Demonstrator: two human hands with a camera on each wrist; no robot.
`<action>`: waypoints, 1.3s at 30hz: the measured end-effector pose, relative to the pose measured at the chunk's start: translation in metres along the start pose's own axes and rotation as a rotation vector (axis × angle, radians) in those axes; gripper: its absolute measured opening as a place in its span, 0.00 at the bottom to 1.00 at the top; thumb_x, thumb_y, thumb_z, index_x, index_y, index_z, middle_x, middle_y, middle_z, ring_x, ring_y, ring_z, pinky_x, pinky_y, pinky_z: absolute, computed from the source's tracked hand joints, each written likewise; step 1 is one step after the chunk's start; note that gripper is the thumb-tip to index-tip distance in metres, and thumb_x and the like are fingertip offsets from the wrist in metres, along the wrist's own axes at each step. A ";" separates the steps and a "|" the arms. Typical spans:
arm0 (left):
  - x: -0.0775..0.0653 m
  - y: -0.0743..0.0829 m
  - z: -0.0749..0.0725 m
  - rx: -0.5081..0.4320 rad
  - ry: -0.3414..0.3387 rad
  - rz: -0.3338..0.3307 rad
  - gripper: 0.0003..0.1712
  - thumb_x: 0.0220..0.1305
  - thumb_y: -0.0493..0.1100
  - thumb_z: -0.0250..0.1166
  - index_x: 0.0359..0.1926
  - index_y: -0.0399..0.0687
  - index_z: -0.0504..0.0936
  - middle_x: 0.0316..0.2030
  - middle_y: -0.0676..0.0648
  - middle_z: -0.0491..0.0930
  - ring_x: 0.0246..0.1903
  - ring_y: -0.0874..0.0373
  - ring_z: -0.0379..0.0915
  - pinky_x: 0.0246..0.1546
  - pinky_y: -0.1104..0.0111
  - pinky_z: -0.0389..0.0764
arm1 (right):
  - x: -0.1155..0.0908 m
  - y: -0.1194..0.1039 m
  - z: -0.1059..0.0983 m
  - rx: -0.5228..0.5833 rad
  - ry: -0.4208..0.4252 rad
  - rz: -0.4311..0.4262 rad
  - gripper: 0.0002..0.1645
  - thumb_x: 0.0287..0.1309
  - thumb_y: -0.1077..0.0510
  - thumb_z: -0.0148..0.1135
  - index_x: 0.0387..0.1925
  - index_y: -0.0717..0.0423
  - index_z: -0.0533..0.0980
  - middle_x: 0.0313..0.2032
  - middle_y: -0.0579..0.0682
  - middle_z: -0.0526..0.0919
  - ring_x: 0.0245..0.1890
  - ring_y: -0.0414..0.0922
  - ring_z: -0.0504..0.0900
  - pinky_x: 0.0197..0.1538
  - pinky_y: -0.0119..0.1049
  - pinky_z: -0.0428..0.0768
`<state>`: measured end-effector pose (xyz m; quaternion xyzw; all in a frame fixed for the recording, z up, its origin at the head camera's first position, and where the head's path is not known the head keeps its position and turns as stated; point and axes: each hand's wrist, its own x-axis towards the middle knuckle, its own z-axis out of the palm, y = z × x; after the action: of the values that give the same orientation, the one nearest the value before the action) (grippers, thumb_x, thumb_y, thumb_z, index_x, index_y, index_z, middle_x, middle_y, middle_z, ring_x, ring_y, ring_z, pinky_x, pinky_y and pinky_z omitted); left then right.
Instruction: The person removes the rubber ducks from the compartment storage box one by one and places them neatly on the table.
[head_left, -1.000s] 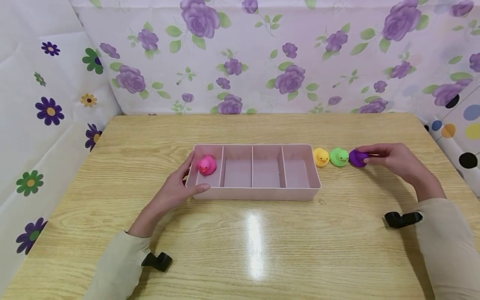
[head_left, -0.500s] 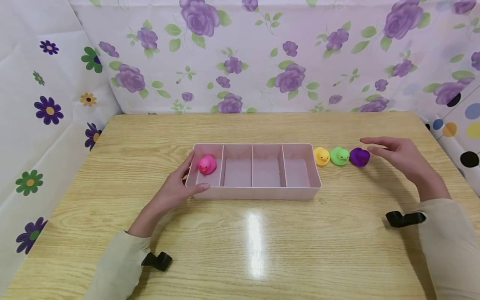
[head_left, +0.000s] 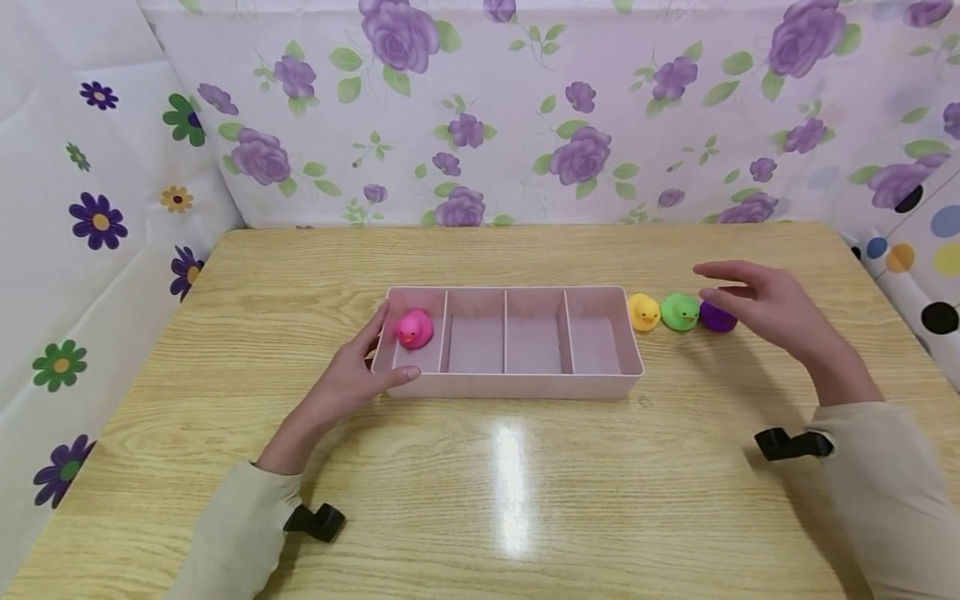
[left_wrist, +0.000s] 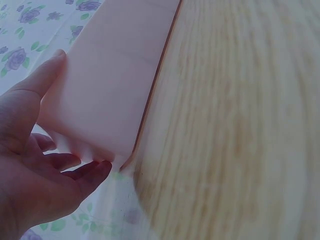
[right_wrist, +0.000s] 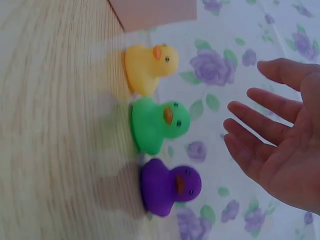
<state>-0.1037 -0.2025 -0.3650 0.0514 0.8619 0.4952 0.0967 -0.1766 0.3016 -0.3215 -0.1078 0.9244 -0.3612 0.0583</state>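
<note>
A long pink box [head_left: 507, 386] with a row of compartments stands on the table, and a pink rubber duck [head_left: 415, 329] sits in its leftmost one. My left hand [head_left: 352, 371] grips the box's left end, thumb on the front side and fingers round the end wall. Right of the box, a yellow rubber duck [right_wrist: 150, 67], a green rubber duck [right_wrist: 157, 125] and a purple rubber duck [right_wrist: 169, 186] stand in a line. Above the purple and green ducks hovers my right hand [head_left: 772, 308], holding nothing; in the head view it partly hides the purple one.
The wooden table [head_left: 450, 483] runs back to a flowered cloth [head_left: 510, 117]. Another flower-print sheet [head_left: 135, 292] hangs at the left, and a dotted sheet [head_left: 918, 258] at the right. The yellow duck stands close to the box's right end.
My right hand has let go of the purple duck, risen off it and then shifted left over the ducks. My left hand and the box stay where they were.
</note>
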 end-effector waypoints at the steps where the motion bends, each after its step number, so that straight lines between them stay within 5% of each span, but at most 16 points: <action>1: 0.000 0.000 0.000 0.001 0.000 0.001 0.60 0.61 0.48 0.72 0.80 0.54 0.40 0.76 0.36 0.50 0.72 0.39 0.52 0.65 0.44 0.65 | 0.000 -0.004 0.002 0.001 -0.003 -0.014 0.30 0.72 0.49 0.57 0.68 0.60 0.70 0.67 0.62 0.70 0.60 0.61 0.75 0.43 0.12 0.68; 13: 0.000 0.000 0.000 0.006 -0.004 -0.001 0.60 0.61 0.49 0.73 0.80 0.54 0.40 0.77 0.37 0.48 0.72 0.39 0.51 0.66 0.44 0.62 | 0.000 -0.038 0.021 -0.024 -0.038 -0.080 0.27 0.72 0.52 0.57 0.67 0.62 0.71 0.64 0.63 0.73 0.57 0.62 0.78 0.44 0.26 0.80; 29: 0.000 0.000 -0.001 -0.002 -0.009 0.000 0.60 0.60 0.49 0.73 0.80 0.54 0.40 0.76 0.37 0.50 0.71 0.39 0.53 0.66 0.44 0.64 | 0.001 -0.074 0.039 0.052 -0.109 -0.166 0.24 0.72 0.58 0.57 0.64 0.65 0.72 0.62 0.63 0.75 0.57 0.59 0.78 0.46 0.18 0.74; 39: 0.001 -0.002 -0.002 -0.013 -0.013 -0.008 0.61 0.60 0.50 0.73 0.81 0.56 0.39 0.77 0.38 0.49 0.72 0.40 0.51 0.67 0.45 0.62 | 0.004 -0.094 0.052 0.057 -0.147 -0.215 0.23 0.71 0.58 0.58 0.63 0.64 0.74 0.61 0.61 0.77 0.60 0.58 0.77 0.59 0.54 0.75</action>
<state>-0.1048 -0.2047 -0.3657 0.0506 0.8582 0.4999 0.1045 -0.1556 0.1996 -0.2955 -0.2306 0.8902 -0.3825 0.0899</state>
